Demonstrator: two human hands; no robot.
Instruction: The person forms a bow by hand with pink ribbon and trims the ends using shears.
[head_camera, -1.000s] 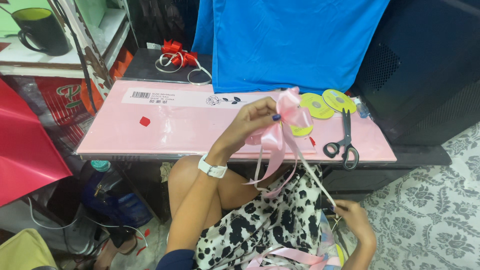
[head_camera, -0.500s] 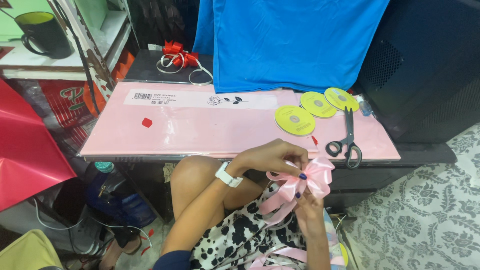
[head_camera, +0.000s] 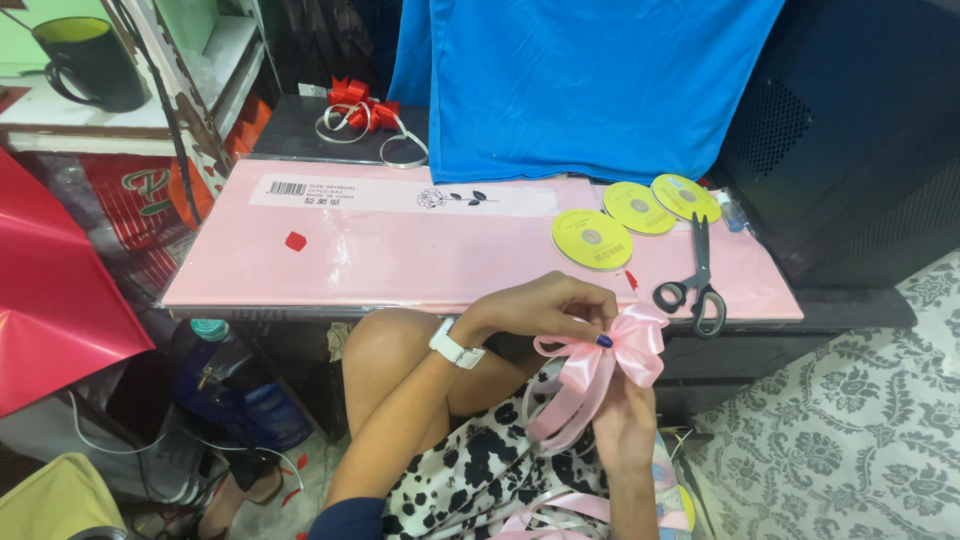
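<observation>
Since a moment ago both hands have dropped from over the desk down to the lap, and the pink ribbon bow (head_camera: 610, 355) has come with them; it now sits just below the desk's (head_camera: 480, 300) front edge, straight under the black scissors (head_camera: 692, 275). Left hand (head_camera: 545, 310) arches over the bow from the left, its fingers (head_camera: 590, 325) pinched narrow on the knot at the middle. Right hand (head_camera: 622, 410) comes up from beneath the bow, closed around the gathered loops and tails; I can't see its fingertips behind the ribbon. By the look of it the bow is largely formed, with loops fanned out on the right and long tails hanging toward the black-and-white patterned cloth on the lap, though the centre seems not yet fixed and the tails look untrimmed. Up from the bow, on the pink sheet, lie three yellow ribbon spools (head_camera: 592, 238). Far beyond it, a red bow (head_camera: 358, 100) rests on a dark surface.
</observation>
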